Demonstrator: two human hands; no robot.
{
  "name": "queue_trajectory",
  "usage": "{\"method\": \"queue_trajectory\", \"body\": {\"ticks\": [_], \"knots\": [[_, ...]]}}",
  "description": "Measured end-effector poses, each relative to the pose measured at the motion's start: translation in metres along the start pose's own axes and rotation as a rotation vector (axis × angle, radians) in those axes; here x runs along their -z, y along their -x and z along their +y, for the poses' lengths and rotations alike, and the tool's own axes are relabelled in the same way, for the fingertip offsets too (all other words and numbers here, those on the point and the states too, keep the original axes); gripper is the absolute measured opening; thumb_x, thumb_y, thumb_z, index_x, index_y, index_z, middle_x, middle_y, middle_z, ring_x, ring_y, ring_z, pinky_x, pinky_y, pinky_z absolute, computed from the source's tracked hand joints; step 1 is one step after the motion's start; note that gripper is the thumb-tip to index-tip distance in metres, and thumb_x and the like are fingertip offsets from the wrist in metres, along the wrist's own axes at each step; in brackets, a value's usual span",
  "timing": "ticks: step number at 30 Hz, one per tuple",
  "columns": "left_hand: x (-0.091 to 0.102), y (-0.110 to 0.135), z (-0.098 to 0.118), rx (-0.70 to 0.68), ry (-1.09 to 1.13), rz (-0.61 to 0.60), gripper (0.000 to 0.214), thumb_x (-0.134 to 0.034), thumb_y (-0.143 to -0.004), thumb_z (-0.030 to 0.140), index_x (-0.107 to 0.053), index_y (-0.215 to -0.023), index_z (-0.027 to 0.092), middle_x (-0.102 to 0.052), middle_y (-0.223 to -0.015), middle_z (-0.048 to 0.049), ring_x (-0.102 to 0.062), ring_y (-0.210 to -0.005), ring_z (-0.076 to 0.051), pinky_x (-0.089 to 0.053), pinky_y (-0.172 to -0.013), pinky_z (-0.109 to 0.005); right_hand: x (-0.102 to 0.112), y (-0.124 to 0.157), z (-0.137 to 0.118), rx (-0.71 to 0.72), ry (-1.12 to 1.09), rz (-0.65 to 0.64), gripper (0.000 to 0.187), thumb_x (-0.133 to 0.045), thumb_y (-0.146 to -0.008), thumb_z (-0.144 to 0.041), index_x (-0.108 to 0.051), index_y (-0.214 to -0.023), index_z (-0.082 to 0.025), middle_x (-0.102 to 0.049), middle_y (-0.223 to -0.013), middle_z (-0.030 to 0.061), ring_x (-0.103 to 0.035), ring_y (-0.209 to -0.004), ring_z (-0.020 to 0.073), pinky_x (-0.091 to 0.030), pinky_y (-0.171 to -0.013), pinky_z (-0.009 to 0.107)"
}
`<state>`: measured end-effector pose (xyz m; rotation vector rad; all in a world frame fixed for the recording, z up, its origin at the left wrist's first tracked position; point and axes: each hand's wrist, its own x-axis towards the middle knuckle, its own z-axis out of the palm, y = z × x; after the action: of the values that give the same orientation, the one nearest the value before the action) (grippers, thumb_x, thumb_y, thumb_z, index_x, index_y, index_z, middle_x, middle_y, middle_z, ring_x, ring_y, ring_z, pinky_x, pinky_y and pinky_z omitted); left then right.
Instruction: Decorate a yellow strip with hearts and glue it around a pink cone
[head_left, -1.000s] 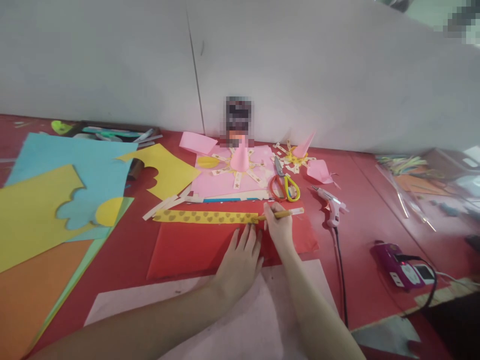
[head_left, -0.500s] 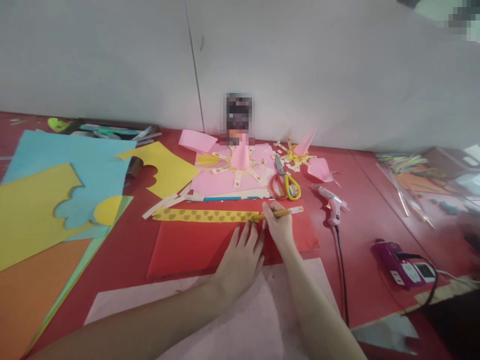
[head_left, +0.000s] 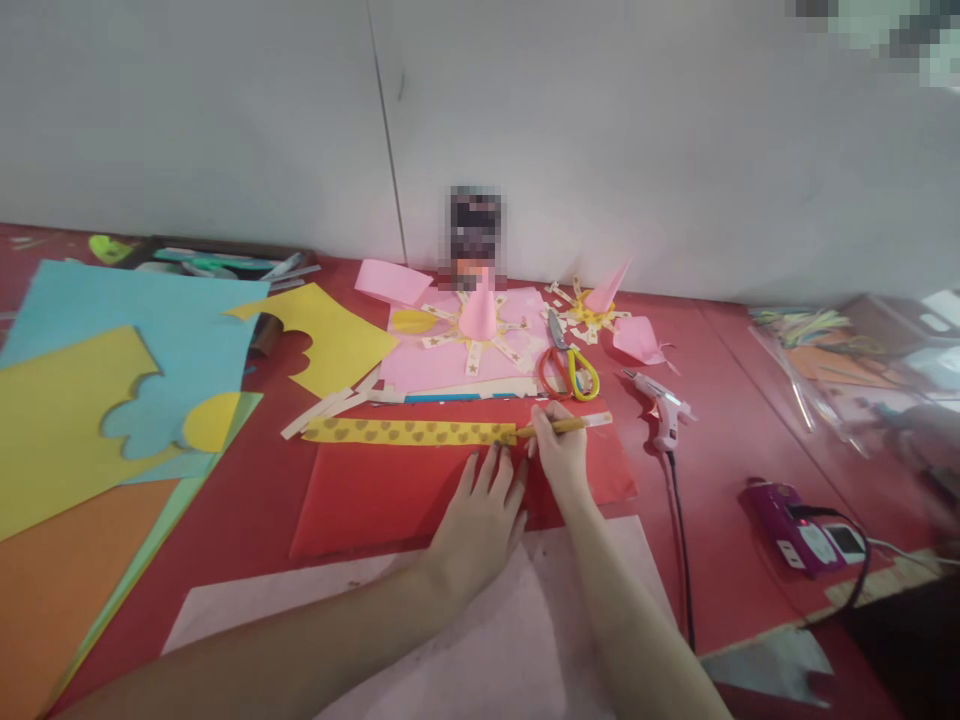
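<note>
A long yellow paper strip [head_left: 409,431] with rows of brownish hearts lies across a red sheet [head_left: 375,500]. My left hand [head_left: 484,505] rests flat on the red sheet, fingers spread, its fingertips at the strip's lower edge near the right end. In my right hand [head_left: 561,455] is a gold-coloured pen [head_left: 570,425], gripped between thumb and fingers. The pen's tip meets the right end of the strip, close to the hearts there. Under my forearms spreads a pale pink sheet [head_left: 480,640].
Scissors [head_left: 570,365] and a pink glue gun [head_left: 664,405] lie beyond my right hand. Pink paper cones [head_left: 478,310] with star-printed strips stand behind. Blue [head_left: 202,310], yellow [head_left: 67,430] and orange [head_left: 82,590] paper covers the left. A purple power socket [head_left: 795,525] is at right.
The pen has tilted slightly and its tip has come a little off the last hearts toward the right. My left hand stays in place.
</note>
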<state>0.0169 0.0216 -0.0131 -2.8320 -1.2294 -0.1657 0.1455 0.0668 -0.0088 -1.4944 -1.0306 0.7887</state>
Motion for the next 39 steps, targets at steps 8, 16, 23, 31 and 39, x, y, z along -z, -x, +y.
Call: {"method": "queue_trajectory", "body": {"ticks": [8,16,23,31,39], "knots": [[-0.0018,0.0014,-0.0003,0.000,0.021,0.013,0.048,-0.026,-0.087,0.030,-0.040,-0.128,0.010,-0.046,-0.127,-0.0174,-0.036,-0.123,-0.029,-0.026,-0.102,-0.046,-0.0007,-0.0003,-0.0003,-0.004,0.062,-0.017,0.031,-0.047,-0.078,-0.033,-0.035,-0.052,-0.021,-0.038,-0.034,-0.0087,-0.040,-0.034,0.0077,-0.034,-0.042,0.020],[0.0007,0.0007,0.0004,-0.005,-0.007,0.003,0.047,-0.026,-0.087,0.030,-0.042,-0.127,0.011,-0.048,-0.126,-0.0169,-0.038,-0.122,-0.029,-0.027,-0.101,-0.045,-0.0010,-0.0010,0.0014,-0.004,0.045,-0.029,0.032,-0.049,-0.077,-0.032,-0.034,-0.051,-0.022,-0.037,-0.033,-0.0091,-0.039,-0.033,0.0079,-0.034,-0.042,0.021],[0.0013,0.0005,0.0001,-0.004,0.006,-0.005,0.048,-0.027,-0.087,0.031,-0.040,-0.128,0.010,-0.048,-0.126,-0.0174,-0.038,-0.122,-0.029,-0.027,-0.100,-0.045,-0.0003,-0.0003,-0.0017,0.001,0.043,-0.007,0.031,-0.048,-0.079,-0.034,-0.036,-0.053,-0.021,-0.040,-0.034,-0.0085,-0.041,-0.033,0.0081,-0.034,-0.042,0.020],[-0.0021,0.0007,0.0000,0.002,0.024,-0.002,0.047,-0.026,-0.087,0.031,-0.040,-0.128,0.012,-0.047,-0.128,-0.0163,-0.036,-0.123,-0.028,-0.025,-0.102,-0.045,-0.0008,0.0001,0.0000,0.006,0.091,0.030,0.032,-0.047,-0.079,-0.036,-0.036,-0.052,-0.022,-0.040,-0.033,-0.0082,-0.041,-0.033,0.0084,-0.034,-0.042,0.020],[-0.0032,0.0006,-0.0002,-0.008,0.000,0.012,0.048,-0.025,-0.087,0.030,-0.039,-0.128,0.010,-0.047,-0.127,-0.0171,-0.036,-0.123,-0.030,-0.027,-0.101,-0.046,-0.0008,-0.0005,-0.0001,-0.009,0.079,0.038,0.030,-0.048,-0.078,-0.032,-0.036,-0.053,-0.022,-0.039,-0.032,-0.0090,-0.042,-0.032,0.0085,-0.034,-0.041,0.020]]}}
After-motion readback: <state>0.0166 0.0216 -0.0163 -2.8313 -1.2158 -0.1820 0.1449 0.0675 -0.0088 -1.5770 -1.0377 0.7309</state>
